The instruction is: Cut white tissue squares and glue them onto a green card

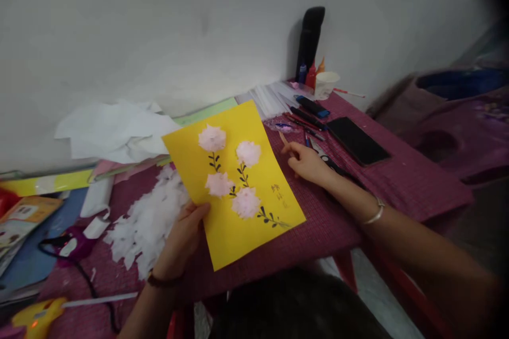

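My left hand point(190, 230) grips the lower left edge of a yellow sheet of paper point(222, 241), thumb on the front, and holds it tilted above the table. Several pale pink paper flowers point(245, 203) sit on the sheet, with dark painted stems and leaves point(268, 217) and small handwritten characters point(280, 196). My right hand point(304, 161), a bangle on its wrist, hovers by the sheet's right edge, fingers loosely bent and apart, nothing visible in them. Close beside it lie scissors point(326, 158) and several pens point(306, 116).
A heap of white paper scraps point(149, 217) lies on the left. A yellow glue gun point(40, 318), its light glowing, rests at the lower left. Clear glue sticks point(272, 99), a phone point(358, 140), a paper cup point(326, 85) and paint bottles point(310, 75) are toward the right.
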`<state>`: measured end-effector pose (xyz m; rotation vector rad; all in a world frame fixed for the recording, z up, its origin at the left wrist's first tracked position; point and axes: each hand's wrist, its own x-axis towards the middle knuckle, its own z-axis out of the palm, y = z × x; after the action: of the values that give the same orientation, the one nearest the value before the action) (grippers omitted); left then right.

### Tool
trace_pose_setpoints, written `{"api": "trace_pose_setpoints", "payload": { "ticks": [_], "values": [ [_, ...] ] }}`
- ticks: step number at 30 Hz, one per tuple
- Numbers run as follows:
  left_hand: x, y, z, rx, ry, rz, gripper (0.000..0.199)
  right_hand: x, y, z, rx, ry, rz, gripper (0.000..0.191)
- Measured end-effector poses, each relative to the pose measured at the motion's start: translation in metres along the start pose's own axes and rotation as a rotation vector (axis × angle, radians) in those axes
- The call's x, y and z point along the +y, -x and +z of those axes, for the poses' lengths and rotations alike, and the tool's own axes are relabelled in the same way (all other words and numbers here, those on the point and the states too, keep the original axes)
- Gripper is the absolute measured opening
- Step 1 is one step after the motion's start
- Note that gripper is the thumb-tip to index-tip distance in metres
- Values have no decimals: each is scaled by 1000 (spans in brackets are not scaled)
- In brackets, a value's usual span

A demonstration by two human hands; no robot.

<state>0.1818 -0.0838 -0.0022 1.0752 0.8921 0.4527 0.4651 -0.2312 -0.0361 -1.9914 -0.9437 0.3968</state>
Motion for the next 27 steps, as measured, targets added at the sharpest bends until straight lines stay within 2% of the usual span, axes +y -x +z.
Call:
{"api": "trace_pose_setpoints", "payload": {
  "ticks": [2, 5, 8, 10, 13, 16, 21, 24, 27],
  "values": [
    [2, -1, -4, -6, 12, 35, 41, -2, 4, -1, -7, -181, 61, 23],
    [4, -3, -1, -11, 70, 54, 48, -11, 8, -3, -26, -382, 75, 21],
    [7, -6, 11, -40, 159, 45, 52, -26, 3, -6, -87, -536, 110, 18],
    [8, -11, 21, -61, 203, 51, 51, -35, -5, -8, -82, -608, 147, 14],
    [7, -21, 35, -87, 242, 128, 45, -42, -16, -9, -10, -688, 143, 27],
    [2, -32, 41, -106, 242, 208, 38, -38, -20, -5, 30, -739, 93, 38],
    [-4, -39, 37, -94, 236, 267, 36, -28, -14, 6, -17, -720, 102, 31],
    [-3, -35, 34, -96, 296, 235, 37, -28, -11, 9, 8, -695, 93, 25],
    [-4, -32, 31, -139, 372, 142, 37, -31, -8, 8, 27, -653, 82, 21]
  ]
}}
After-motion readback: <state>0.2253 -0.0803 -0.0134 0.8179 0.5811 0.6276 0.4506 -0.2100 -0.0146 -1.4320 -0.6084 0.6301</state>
